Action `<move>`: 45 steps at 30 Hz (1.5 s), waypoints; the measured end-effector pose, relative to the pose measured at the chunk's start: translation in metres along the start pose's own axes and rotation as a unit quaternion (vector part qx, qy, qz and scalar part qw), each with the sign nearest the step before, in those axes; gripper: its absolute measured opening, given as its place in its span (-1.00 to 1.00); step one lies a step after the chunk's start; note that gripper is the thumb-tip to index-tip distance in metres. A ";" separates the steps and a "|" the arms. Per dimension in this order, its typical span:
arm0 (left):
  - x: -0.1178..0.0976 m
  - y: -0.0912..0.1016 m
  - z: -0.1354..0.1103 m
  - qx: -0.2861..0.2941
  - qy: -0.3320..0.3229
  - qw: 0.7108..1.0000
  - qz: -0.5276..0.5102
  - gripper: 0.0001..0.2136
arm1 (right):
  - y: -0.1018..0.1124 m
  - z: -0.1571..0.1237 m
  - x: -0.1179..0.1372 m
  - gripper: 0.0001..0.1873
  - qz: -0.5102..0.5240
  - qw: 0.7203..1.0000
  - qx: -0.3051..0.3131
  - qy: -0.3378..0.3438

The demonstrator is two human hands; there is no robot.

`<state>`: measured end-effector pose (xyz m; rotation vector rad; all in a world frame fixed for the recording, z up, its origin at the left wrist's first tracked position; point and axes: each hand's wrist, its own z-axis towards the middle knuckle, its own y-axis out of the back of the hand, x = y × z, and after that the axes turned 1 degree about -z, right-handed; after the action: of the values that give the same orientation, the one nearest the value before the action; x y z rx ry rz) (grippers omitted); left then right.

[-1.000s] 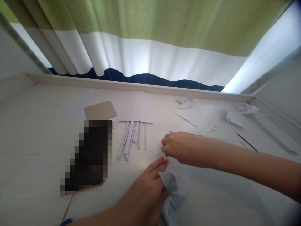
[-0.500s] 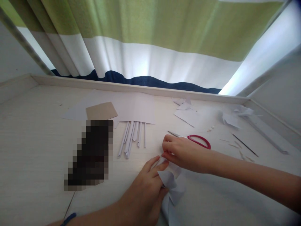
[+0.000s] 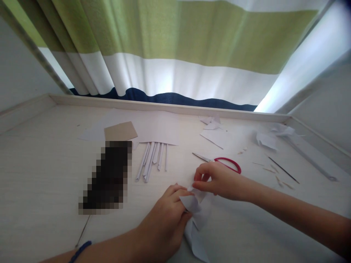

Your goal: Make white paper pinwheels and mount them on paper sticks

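Note:
A crumpled, folded piece of white paper (image 3: 197,223) lies on the pale table near the front. My left hand (image 3: 167,215) presses and grips its left side with curled fingers. My right hand (image 3: 216,179) pinches the paper's upper edge between thumb and fingers. Red-handled scissors (image 3: 224,163) lie on the table just behind my right hand, not touched.
Several rolled white paper sticks (image 3: 152,162) lie left of centre, below a white sheet (image 3: 157,128) and a brown card (image 3: 120,130). A pixelated dark object (image 3: 108,177) sits at left. Paper scraps (image 3: 267,138) and a thin dark stick (image 3: 283,170) lie at right. A raised ledge (image 3: 175,107) and curtain stand behind.
My right hand drew back off the scissors, uncovering them, and took hold of the paper's top edge. My left hand's fingers curled tighter on the paper. The view shifted slightly.

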<state>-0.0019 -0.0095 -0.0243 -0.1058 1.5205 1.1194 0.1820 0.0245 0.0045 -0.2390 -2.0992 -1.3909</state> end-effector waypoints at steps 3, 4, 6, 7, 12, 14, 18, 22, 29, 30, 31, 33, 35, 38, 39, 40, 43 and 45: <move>-0.001 -0.004 -0.001 0.000 -0.024 1.000 0.020 -0.68 | -0.006 0.001 -0.006 -0.78 0.076 0.996 0.036 -0.032; -0.002 -0.005 -0.001 -0.002 -0.028 0.999 0.024 -0.68 | -0.008 0.001 -0.008 -0.78 0.095 0.994 0.040 -0.037; -0.003 -0.006 -0.001 -0.004 -0.033 0.999 0.031 -0.69 | -0.011 0.000 -0.010 -0.78 0.117 0.992 0.032 -0.040; -0.003 -0.007 -0.001 -0.004 -0.033 0.999 0.038 -0.69 | -0.012 -0.001 -0.010 -0.77 0.121 0.992 0.025 -0.037; -0.003 -0.009 -0.004 -0.018 -0.023 0.995 0.092 -0.71 | -0.008 -0.012 -0.007 -0.82 0.089 0.996 -0.018 0.017; -0.002 -0.010 -0.005 -0.026 -0.026 0.994 0.103 -0.70 | -0.005 -0.015 -0.004 -0.90 0.074 0.996 -0.013 0.055; -0.002 -0.011 -0.006 -0.026 -0.035 0.993 0.110 -0.71 | -0.003 -0.014 0.001 -0.93 0.058 0.995 0.010 0.080; -0.003 -0.009 -0.007 -0.025 -0.019 0.991 0.129 -0.74 | -0.004 -0.008 -0.004 -0.86 0.076 0.996 0.012 0.055; -0.005 -0.007 0.000 -0.003 -0.029 0.996 0.086 -0.71 | -0.009 0.001 -0.019 -0.72 0.113 0.992 0.046 0.038; -0.004 -0.007 0.001 0.001 -0.024 0.996 0.083 -0.72 | -0.009 0.000 -0.018 -0.73 0.102 0.993 0.034 0.040; -0.004 -0.007 0.001 0.003 -0.020 0.997 0.081 -0.72 | -0.008 -0.001 -0.016 -0.76 0.086 0.995 0.018 0.044; -0.003 -0.007 0.002 0.001 -0.019 0.997 0.080 -0.72 | -0.004 -0.006 -0.010 -0.81 0.047 0.997 -0.018 0.060; -0.002 -0.008 0.003 -0.007 -0.029 0.996 0.082 -0.72 | 0.002 -0.012 -0.003 -0.85 0.008 0.996 -0.040 0.083; -0.002 -0.009 0.003 -0.023 -0.043 0.994 0.094 -0.74 | 0.006 -0.020 0.004 -0.86 -0.086 0.988 -0.035 0.127; -0.002 -0.010 0.002 -0.026 -0.048 0.993 0.100 -0.75 | 0.006 -0.022 0.006 -0.86 -0.135 0.979 -0.032 0.148; -0.002 -0.011 0.002 -0.027 -0.053 0.992 0.108 -0.77 | 0.006 -0.024 0.008 -0.87 -0.185 0.967 -0.030 0.170; -0.001 -0.014 0.000 -0.017 -0.073 0.988 0.132 -0.80 | 0.002 -0.029 0.011 -0.91 -0.280 0.934 -0.033 0.221; 0.001 -0.015 -0.001 -0.008 -0.074 0.988 0.137 -0.80 | -0.001 -0.031 0.012 -0.92 -0.300 0.924 -0.033 0.234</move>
<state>0.0062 -0.0176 -0.0339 0.1775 1.4204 1.3268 0.1834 -0.0051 0.0191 0.7078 -1.7771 -1.6480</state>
